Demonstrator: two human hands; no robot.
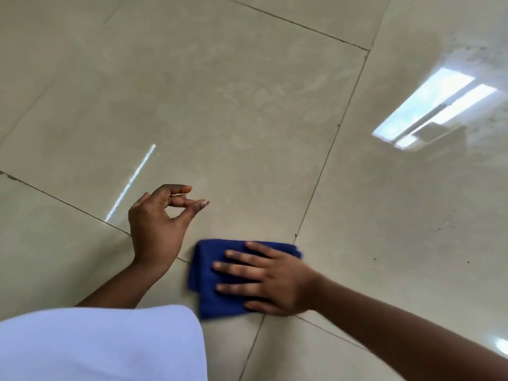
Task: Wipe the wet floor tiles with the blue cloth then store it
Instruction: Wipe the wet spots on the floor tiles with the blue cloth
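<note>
blue cloth (217,273), folded, lies low centre on the floor tiles (247,119), pinned under the flat, spread right hand (272,281). left hand (159,224) hovers loose, empty. pressing on the glossy, wet tile, the palm could skid or the folds bunch.

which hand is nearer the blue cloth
Right. The right hand lies flat on the blue cloth, fingers spread, pressing it to the floor tiles. The left hand is off the cloth to its left, holding nothing.
</note>
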